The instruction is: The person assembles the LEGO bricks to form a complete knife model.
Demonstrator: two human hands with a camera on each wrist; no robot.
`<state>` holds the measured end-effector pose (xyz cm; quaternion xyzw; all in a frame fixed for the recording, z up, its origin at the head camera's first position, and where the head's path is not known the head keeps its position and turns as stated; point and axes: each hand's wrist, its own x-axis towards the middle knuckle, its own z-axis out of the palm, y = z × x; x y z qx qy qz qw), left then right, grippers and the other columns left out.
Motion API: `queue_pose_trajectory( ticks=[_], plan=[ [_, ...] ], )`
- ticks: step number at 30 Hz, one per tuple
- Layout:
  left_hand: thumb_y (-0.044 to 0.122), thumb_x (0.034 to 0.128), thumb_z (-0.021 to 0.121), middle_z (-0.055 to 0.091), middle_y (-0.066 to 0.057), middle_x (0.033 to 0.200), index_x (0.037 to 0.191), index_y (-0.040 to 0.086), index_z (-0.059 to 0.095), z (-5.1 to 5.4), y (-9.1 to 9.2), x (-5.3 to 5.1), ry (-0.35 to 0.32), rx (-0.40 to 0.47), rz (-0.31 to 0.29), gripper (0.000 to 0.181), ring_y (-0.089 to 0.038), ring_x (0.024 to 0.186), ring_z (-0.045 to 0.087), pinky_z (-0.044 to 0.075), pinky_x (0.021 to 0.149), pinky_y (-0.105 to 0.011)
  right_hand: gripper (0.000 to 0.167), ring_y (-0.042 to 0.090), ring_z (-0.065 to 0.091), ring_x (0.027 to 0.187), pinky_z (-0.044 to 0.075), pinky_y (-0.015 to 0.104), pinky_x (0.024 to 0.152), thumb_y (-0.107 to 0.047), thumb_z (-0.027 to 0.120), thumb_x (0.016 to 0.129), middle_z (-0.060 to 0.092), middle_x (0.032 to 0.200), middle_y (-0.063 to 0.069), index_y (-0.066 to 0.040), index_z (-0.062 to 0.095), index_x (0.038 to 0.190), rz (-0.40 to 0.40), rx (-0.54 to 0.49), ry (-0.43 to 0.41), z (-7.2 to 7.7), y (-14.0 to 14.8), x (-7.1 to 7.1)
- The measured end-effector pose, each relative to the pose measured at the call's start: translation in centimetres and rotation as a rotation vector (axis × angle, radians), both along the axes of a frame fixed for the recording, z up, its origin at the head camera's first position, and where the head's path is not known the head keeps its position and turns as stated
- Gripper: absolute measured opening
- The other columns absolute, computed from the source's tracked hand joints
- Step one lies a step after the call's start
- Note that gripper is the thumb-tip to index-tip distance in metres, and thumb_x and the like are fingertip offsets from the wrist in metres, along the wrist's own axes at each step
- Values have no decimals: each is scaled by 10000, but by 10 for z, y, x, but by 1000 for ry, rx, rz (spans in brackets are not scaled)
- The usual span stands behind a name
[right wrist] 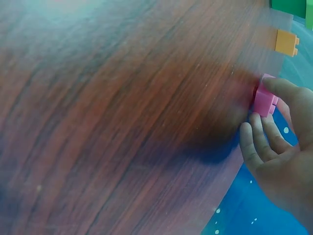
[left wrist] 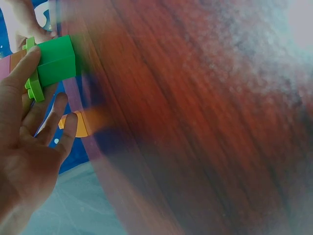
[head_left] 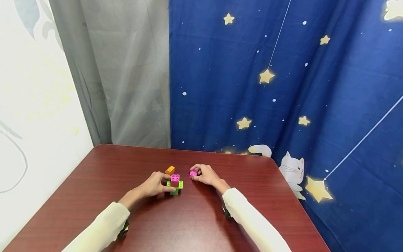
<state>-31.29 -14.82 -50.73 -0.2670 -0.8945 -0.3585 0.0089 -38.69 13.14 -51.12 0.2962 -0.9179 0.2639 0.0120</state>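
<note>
In the head view, my left hand (head_left: 155,184) grips a small stack of toy building bricks between thumb and fingers. Lowest is a green brick (left wrist: 57,59), with a wider lime brick (head_left: 181,184) on it and a pink brick (head_left: 175,179) on top. The left wrist view also shows an orange-brown layer between lime and pink, partly covered by a finger. My right hand (head_left: 206,174) pinches a second pink brick (right wrist: 264,100), low at the table to the right of the stack. Just behind the stack, an orange brick (head_left: 170,170) stands apart from both hands.
The bricks are on a dark red wood-grain table (head_left: 239,210), towards its far half. Beyond its back edge hang a grey curtain (head_left: 132,87) and a blue curtain (head_left: 220,87) with stars. A pale patterned surface (head_left: 34,115) borders the left side.
</note>
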Motion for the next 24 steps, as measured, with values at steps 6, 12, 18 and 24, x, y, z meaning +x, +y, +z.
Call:
queue_pose_trajectory(
  ticks=[6,12,18,24],
  plan=[
    [374,853,870,753,42,1015,1128,74,772,0,3,0,-3,-2,1,418,-65,848,651,569,799,-298,346,192,702,916,536,304,818,-165,841,872,725,1036,34,-128,735,1199,16,8,24,1,8,3],
    [380,849,871,750,38,998,1126,71,770,-1,1,2,-15,2,5,427,-92,840,647,574,796,-325,346,212,703,932,554,353,868,-135,845,873,721,1041,61,-90,729,1196,53,-24,35,6,9,9],
    [397,837,879,760,-9,1045,1166,30,762,-2,-2,2,-29,7,17,507,-98,874,672,586,829,-365,352,235,698,953,562,366,894,-120,835,881,716,1057,86,-57,714,1205,102,-53,52,18,3,17],
    [396,836,879,766,1,1037,1161,41,768,-1,-1,-1,-12,6,20,494,-96,861,669,577,819,-342,383,267,694,975,563,410,902,-126,824,892,715,1067,88,-58,697,1246,145,-84,55,32,-4,26]
  ],
)
